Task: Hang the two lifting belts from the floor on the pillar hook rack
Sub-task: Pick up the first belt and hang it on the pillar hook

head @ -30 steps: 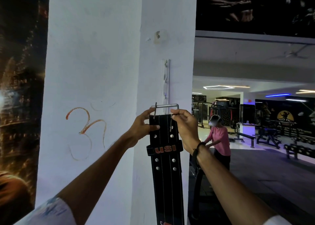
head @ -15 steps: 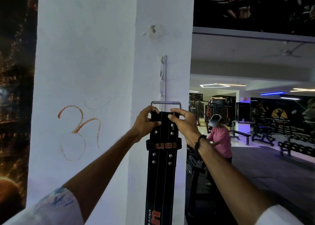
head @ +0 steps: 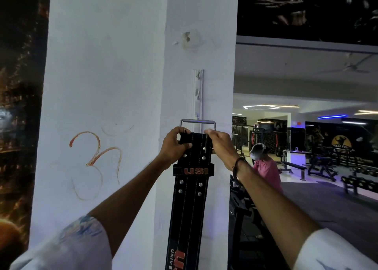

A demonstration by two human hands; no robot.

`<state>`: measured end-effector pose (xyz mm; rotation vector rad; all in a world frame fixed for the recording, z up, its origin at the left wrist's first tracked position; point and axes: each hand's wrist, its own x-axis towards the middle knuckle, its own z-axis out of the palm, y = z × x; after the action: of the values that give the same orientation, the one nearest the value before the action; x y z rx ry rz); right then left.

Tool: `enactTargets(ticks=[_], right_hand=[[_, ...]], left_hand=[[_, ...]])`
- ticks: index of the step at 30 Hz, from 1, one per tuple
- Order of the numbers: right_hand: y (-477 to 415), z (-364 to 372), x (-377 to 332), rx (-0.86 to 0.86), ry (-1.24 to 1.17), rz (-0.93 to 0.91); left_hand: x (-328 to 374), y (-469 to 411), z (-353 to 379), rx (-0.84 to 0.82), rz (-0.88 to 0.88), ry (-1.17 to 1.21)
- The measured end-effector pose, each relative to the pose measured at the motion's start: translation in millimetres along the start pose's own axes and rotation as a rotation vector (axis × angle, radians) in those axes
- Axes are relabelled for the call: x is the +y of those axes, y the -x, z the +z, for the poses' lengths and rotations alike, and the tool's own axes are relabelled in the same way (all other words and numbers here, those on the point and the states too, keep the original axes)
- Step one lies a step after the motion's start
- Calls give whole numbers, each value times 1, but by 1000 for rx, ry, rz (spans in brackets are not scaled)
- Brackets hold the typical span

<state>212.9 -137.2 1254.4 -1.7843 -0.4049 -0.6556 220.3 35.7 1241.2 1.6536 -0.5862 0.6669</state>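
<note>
A black studded lifting belt (head: 190, 200) with orange "USI" lettering hangs straight down in front of the white pillar (head: 114, 85). My left hand (head: 175, 145) grips its top left corner and my right hand (head: 219, 145) grips the top right. The belt's metal buckle (head: 197, 122) sits level with the lowest hook of the narrow white hook rack (head: 198, 92) fixed upright on the pillar. Whether the buckle rests on that hook cannot be told. A second belt is not in view.
Two upper hooks on the rack are bare. An orange symbol (head: 96, 161) is drawn on the pillar's left face. To the right, a person in a pink shirt (head: 266, 167) stands among benches (head: 294, 165) and gym machines.
Both hands have lifted the belt upward, so the buckle has risen from below the rack to its lowest hook. The buckle frame now stands upright above the belt's top edge.
</note>
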Motion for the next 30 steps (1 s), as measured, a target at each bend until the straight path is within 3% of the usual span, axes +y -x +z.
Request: enactTargets(ticks=[14, 22, 25, 30], right_hand=[[-18, 19, 42, -15, 169, 96], [2, 12, 47, -113, -18, 133], [12, 9, 57, -241, 165, -3], [9, -2, 70, -245, 568, -226]], left_hand=[[-56, 12, 5, -22, -123, 6], [-60, 18, 3, 36, -107, 35], [-61, 20, 2, 60, -76, 5], [-58, 20, 2, 134, -32, -33]])
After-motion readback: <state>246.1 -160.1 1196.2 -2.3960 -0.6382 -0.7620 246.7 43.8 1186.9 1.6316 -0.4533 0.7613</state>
